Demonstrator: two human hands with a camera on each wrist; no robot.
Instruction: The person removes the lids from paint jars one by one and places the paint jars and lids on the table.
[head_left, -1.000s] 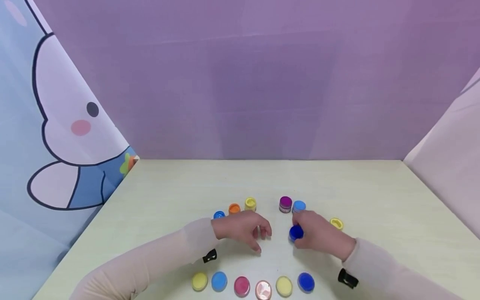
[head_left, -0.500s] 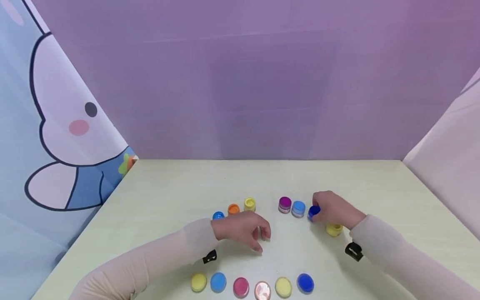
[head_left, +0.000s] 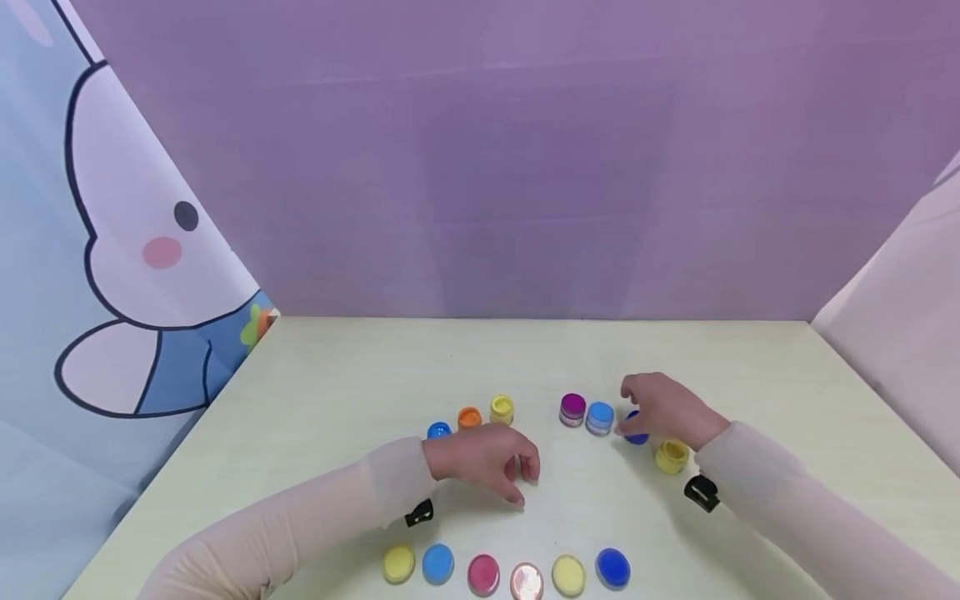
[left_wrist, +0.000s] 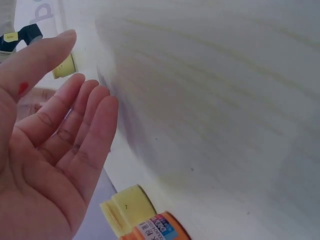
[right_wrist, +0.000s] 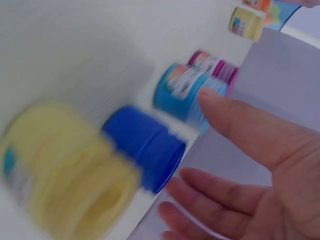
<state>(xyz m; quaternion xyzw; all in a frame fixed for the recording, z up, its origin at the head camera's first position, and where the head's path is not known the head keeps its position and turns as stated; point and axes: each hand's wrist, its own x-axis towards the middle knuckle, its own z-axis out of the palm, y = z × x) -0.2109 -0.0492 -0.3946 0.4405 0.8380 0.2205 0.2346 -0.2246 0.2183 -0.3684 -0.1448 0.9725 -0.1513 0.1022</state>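
Observation:
Beside a small dark blue paint jar (head_left: 637, 427), my right hand (head_left: 670, 411) has its thumb and fingers spread. In the right wrist view the dark blue jar (right_wrist: 145, 147) stands lidless, with the fingertips right at its rim and none curled round it. A yellow jar (head_left: 672, 457) without a lid sits under that wrist; a light blue jar (head_left: 600, 418) and a purple jar (head_left: 572, 410) are to the left. My left hand (head_left: 487, 458) stays relaxed over the middle of the table, holding nothing, its fingers loosely bent in the left wrist view.
Behind the left hand are a blue jar (head_left: 438, 430), an orange jar (head_left: 469, 417) and a yellow jar (head_left: 502, 409). Several round lids line the front, among them a yellow lid (head_left: 399, 564), a pink lid (head_left: 483, 575) and a dark blue lid (head_left: 612, 568).
My right hand has carried the dark blue jar back and right, set it between the light blue and yellow jars, and let go. The left hand has hardly moved.

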